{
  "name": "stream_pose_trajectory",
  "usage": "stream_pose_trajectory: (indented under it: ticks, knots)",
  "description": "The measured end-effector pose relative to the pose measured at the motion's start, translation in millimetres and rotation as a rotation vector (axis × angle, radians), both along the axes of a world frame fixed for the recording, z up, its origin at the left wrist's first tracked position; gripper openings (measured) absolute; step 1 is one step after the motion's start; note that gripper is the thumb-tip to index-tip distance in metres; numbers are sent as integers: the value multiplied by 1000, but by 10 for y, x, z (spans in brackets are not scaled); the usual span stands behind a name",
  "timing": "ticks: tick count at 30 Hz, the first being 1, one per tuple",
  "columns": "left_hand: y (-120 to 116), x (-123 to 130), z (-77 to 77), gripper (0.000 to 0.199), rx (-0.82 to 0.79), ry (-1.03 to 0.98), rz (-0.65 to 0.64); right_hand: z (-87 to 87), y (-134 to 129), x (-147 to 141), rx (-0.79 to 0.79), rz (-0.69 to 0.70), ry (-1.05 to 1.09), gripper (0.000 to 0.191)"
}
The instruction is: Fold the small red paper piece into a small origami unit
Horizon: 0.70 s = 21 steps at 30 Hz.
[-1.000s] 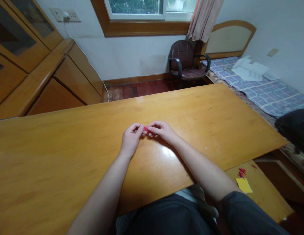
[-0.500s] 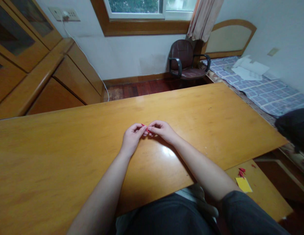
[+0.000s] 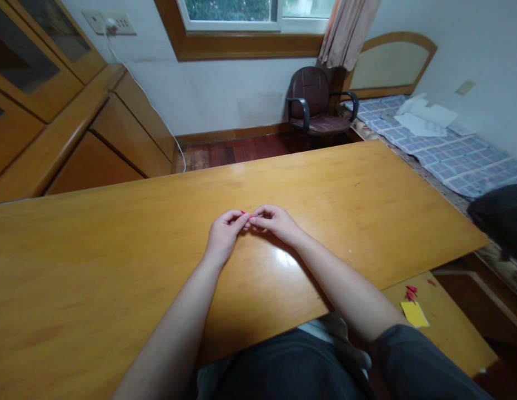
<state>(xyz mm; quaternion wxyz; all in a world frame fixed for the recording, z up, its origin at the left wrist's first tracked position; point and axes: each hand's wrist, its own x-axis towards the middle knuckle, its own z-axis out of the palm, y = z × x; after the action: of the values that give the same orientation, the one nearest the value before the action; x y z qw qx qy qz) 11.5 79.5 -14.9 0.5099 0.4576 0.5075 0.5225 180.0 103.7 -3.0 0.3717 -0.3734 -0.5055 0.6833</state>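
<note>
Above the middle of the table, my left hand and my right hand meet fingertip to fingertip. Between them is a small red piece of folded paper, pinched from both sides by thumbs and fingers. Only slivers of red show, so its exact shape is hidden. Both hands are closed, with the wrists just over the wooden surface.
On a lower wooden surface at the right lie small red folded pieces and a yellow paper square. Beyond the table stand an armchair and a bed with a checked cover. Cabinets line the left.
My right thumb and fingers have shifted slightly on the red paper, covering more of it. My left hand has hardly moved.
</note>
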Motion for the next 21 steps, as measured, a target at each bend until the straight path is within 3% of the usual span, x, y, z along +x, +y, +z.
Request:
stream_pose_trajectory:
  ticks: [8, 21]
  knots:
    - [23, -8, -35, 29, -33, -20, -8, 50, -14, 10, -5, -26, 18, 34]
    - [-16, 0, 38, 25, 18, 37, 11, 15, 1, 4, -1, -10, 14, 32]
